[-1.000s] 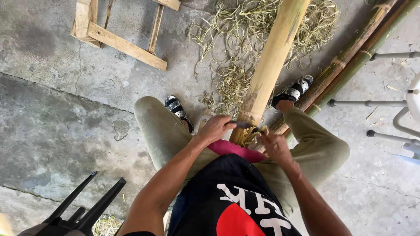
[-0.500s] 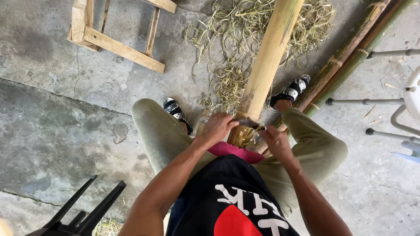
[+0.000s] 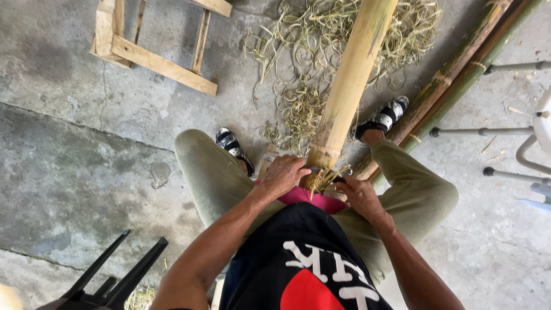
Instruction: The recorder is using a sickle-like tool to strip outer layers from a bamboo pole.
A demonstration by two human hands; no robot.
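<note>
Between two sandals [image 3: 234, 149], two hands grip one bamboo pole [image 3: 350, 86]

hands [image 3: 321, 186] nearer along bamboo pole [image 3: 350, 86]

A thick bamboo pole [image 3: 350, 86], pale yellow where its skin is scraped off and streaked with green along one edge, slants from the top of the view down to the seated person's lap, its near end between the knees. That end is frayed, with thin strips curling off it. A dark blade-like tool [image 3: 319, 170] lies across the pole's near end, mostly hidden; its exact form cannot be told.
</note>
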